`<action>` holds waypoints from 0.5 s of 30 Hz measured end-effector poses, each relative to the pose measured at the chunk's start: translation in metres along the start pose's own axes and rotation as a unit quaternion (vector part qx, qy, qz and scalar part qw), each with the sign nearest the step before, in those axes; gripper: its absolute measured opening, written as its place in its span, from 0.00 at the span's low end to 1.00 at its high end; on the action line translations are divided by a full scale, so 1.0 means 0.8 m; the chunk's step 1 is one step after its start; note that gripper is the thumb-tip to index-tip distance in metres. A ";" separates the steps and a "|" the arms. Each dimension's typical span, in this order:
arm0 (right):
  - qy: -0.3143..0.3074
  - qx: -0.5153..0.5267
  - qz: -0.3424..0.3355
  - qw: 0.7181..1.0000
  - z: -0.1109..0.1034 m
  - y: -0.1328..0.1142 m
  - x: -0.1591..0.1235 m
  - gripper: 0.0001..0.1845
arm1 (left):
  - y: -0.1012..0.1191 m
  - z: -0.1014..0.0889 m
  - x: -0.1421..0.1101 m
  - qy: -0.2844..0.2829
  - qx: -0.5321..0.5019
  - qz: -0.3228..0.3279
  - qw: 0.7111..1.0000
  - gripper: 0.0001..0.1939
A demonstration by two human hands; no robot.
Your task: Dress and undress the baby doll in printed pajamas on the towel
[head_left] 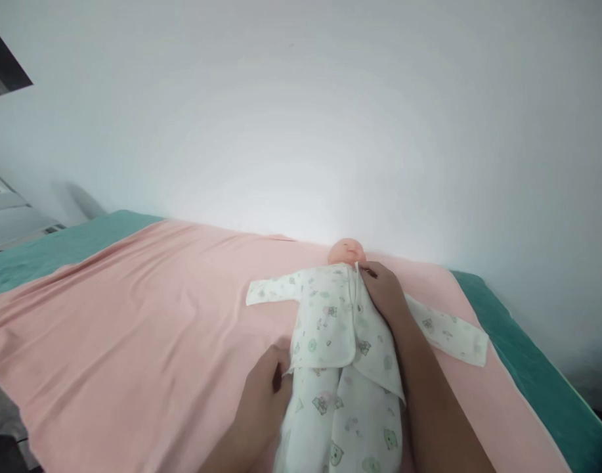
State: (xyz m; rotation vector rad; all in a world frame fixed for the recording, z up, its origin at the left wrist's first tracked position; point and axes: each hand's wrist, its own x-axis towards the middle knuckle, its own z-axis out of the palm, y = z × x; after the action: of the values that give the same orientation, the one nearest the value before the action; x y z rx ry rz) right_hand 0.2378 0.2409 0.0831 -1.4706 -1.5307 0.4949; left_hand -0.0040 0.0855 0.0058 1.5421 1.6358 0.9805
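Observation:
A baby doll (346, 251) lies on its back, only its head showing above its clothes. It wears a white baby shirt (325, 315) with small animal prints, the front panels overlapping and the sleeves spread to both sides. Below the shirt are matching printed pants (320, 420), cut off by the lower frame edge. My right hand (379, 286) pinches the shirt's neckline just under the doll's chin. At the shirt's lower left corner, my left hand (271, 381) has thumb and fingers closed on the hem.
Under the doll spreads a wrinkled pink sheet (133, 328) over a green mattress or cover (527, 355), visible at both sides. A white wall (301, 118) rises directly behind the doll's head. White furniture (15, 220) stands at far left.

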 end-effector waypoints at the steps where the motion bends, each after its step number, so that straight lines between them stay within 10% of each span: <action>1: -0.003 -0.005 -0.009 1.000 -0.001 0.000 0.000 0.14 | 0.000 -0.004 -0.001 -0.008 -0.005 0.002 1.000 0.03; 9: -0.013 -0.030 -0.064 0.997 -0.005 0.005 0.001 0.13 | 0.086 -0.013 0.099 0.085 -0.073 0.094 0.989 0.08; 15: -0.002 -0.015 -0.064 0.998 -0.007 0.003 0.002 0.13 | 0.162 0.038 0.214 -0.017 0.013 0.138 0.990 0.09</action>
State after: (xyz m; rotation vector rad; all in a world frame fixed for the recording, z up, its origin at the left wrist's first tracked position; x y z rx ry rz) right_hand 0.2436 0.2411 0.0842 -1.3837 -1.6300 0.4003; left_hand 0.0735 0.2604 0.1074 1.8266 1.4421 1.0716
